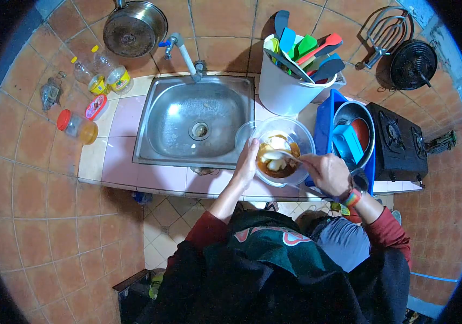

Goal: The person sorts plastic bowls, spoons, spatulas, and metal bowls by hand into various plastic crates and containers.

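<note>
A clear plastic bowl (pixel 305 136) stands on the counter to the right of the sink, with brown liquid and pale white lumps (pixel 277 163) inside. My left hand (pixel 247 163) grips the bowl's left side, its thumb up at the rim. In my right hand (pixel 328 174) is a spoon (pixel 291 157); the fingers are closed around its handle and its head dips into the mixture. Part of the spoon's head blends with the pale lumps. Behind my left fingertips, a second clear round container or lid (pixel 245 133) partly shows.
Left of the bowl is a steel sink (pixel 140 127) with a tap (pixel 188 59). A white bucket of spatulas (pixel 282 89), a blue crate (pixel 325 127) and a black stove (pixel 404 162) stand to the right. Bottles (pixel 117 75) and a red-lidded jar (pixel 79 127) are at the far left.
</note>
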Demonstrator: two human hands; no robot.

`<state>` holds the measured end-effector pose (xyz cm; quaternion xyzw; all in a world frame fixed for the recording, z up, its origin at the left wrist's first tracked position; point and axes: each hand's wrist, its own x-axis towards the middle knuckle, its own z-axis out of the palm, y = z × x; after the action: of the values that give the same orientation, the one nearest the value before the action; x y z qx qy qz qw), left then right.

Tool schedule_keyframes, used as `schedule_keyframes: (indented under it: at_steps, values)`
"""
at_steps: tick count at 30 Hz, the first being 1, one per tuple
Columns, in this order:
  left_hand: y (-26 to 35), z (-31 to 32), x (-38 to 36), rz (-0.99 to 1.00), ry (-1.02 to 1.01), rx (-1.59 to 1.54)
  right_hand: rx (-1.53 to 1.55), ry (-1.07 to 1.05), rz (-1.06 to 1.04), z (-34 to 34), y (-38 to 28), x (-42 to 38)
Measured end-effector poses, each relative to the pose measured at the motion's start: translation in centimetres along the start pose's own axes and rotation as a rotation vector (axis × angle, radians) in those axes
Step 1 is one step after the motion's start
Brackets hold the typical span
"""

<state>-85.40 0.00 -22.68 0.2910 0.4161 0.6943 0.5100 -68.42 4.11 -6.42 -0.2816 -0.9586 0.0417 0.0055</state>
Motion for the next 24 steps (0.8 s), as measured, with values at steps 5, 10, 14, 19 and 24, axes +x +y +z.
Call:
schedule_keyframes:
  at_steps: [5,10,14,19,24]
  values:
    - [-0.2,-0.6,0.5,-0.058,-0.062,-0.067,0.130,0.022,0.109,-1.5,0.0,0.2]
    - [0.2,-0.8,0.6,-0.111,-0.057,-0.075,-0.145,0.086,-0.050,-1.3,1.5,-0.8]
    - [0.6,-0.6,0.6,-0.073,-0.050,-0.022,-0.271,0.025,-0.087,-0.7,0.8,-1.4]
    - [0.8,-0.6,0.5,-0.105,0.011,-0.132,-0.210,0.023,-0.066,-1.1,0.0,-1.4]
    - [1.5,0.1,0.0,-0.105,0.009,-0.193,-0.066,0.007,-0.078,1.4,0.4,-1.4]
